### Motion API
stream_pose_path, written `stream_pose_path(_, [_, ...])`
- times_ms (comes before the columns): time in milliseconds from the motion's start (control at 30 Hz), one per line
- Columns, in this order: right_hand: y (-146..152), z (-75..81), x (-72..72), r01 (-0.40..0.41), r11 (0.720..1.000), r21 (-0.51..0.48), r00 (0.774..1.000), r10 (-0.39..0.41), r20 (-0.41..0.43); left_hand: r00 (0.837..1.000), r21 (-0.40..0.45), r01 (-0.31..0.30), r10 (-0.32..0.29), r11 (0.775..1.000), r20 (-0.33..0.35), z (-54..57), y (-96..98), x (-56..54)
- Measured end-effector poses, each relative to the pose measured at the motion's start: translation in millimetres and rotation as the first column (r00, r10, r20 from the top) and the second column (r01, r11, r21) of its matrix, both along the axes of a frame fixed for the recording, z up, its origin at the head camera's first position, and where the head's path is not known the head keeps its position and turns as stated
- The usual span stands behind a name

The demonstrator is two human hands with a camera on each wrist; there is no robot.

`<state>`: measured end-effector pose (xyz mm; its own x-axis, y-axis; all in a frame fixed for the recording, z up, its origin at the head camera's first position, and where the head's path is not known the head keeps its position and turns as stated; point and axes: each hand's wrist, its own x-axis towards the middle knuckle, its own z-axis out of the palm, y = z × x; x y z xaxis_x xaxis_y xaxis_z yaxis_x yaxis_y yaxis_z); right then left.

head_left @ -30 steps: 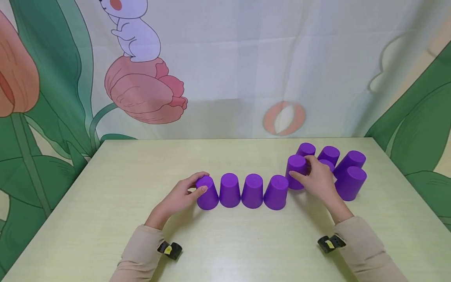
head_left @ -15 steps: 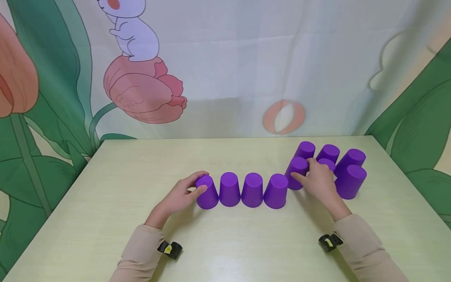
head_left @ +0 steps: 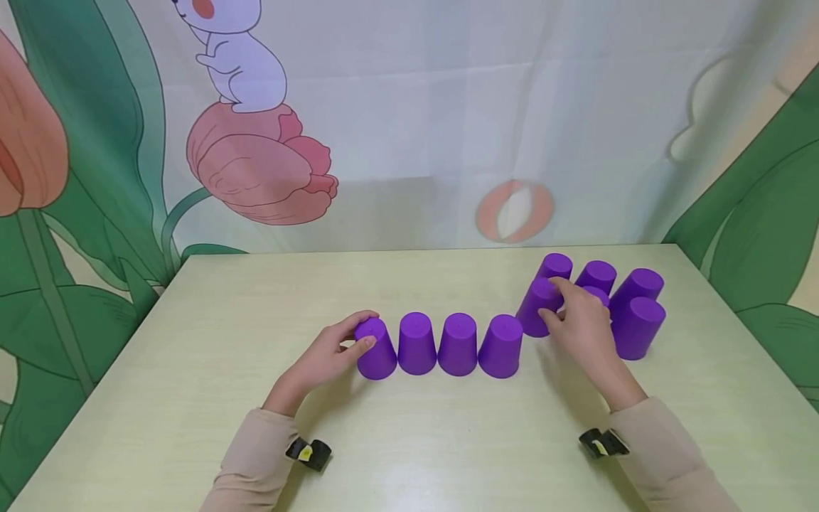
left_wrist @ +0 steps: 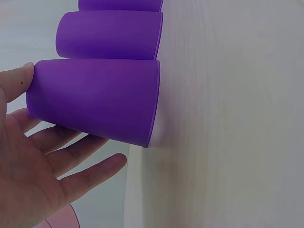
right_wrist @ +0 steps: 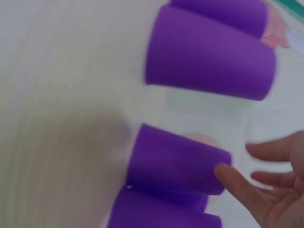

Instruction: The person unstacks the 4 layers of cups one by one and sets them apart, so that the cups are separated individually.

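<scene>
My left hand (head_left: 326,355) holds the leftmost purple cup (head_left: 380,359) of an upside-down row, its thumb on the near side and index finger behind the top. In the left wrist view, the other fingers (left_wrist: 90,178) extend loosely behind that cup. Close to the right end of the row, my right hand (head_left: 587,331) is at another upside-down purple cup (head_left: 532,313). Its thumb overlaps the top edge of this cup (right_wrist: 178,161) in the right wrist view, while the index finger stands apart, past the cup's top.
The row's rightmost cup (head_left: 501,347) stands just left of the right hand's cup. Several more purple cups (head_left: 640,331) stand upside down behind and right of the right hand, on a pale wooden table (head_left: 409,448). A printed curtain (head_left: 409,121) hangs behind the table.
The right hand's cup has shifted slightly toward the back. The right thumb has slid from the cup's front to its right edge. The left hand and the row have stayed put.
</scene>
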<state>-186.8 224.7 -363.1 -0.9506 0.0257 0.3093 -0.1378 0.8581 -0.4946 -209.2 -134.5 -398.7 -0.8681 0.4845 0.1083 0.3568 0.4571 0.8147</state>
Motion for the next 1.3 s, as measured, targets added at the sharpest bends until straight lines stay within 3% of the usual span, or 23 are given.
stream_pose_path(133, [-0.4, 6.7, 8.2, -0.138, 0.988, -0.062, 0.987, 0.143, 0.080, 1.000, 0.002, -0.006, 0.006, 1.000, 0.016, 0.8, -0.1, 0.0])
stream_pose_path(267, [-1.3, 4.5, 10.4, -0.270, 0.957, -0.105, 0.939, 0.286, 0.190, 1.000, -0.003, -0.005, 0.006, 1.000, 0.017, 0.8, 0.1, 0.2])
stream_pose_path(433, [-8.4, -3.7, 9.3, -0.342, 0.933, -0.109, 0.904, 0.358, 0.234, 1.000, -0.003, -0.004, 0.004, 1.000, 0.015, 1.2, 0.7, 1.5])
stream_pose_path(500, [-11.9, -5.1, 8.7, -0.345, 0.933, -0.100, 0.908, 0.359, 0.218, 1.000, 0.000, -0.006, 0.006, 1.000, 0.018, 4.6, 2.5, 3.5])
stream_pose_path(733, [-16.6, -3.9, 8.5, -0.331, 0.941, -0.070, 0.924, 0.339, 0.176, 1.000, -0.008, -0.007, 0.007, 1.000, 0.017, 36.4, 10.2, 20.4])
stream_pose_path(800, [-16.1, -3.1, 9.5, -0.320, 0.945, -0.067, 0.927, 0.327, 0.185, 1.000, -0.012, -0.012, 0.012, 1.000, 0.022, 39.6, 10.8, 22.0])
stream_pose_path(1300, [2.5, 4.9, 25.4, -0.303, 0.946, -0.117, 0.938, 0.317, 0.137, 1.000, -0.019, -0.008, 0.009, 1.000, 0.021, 37.1, 10.0, 20.5])
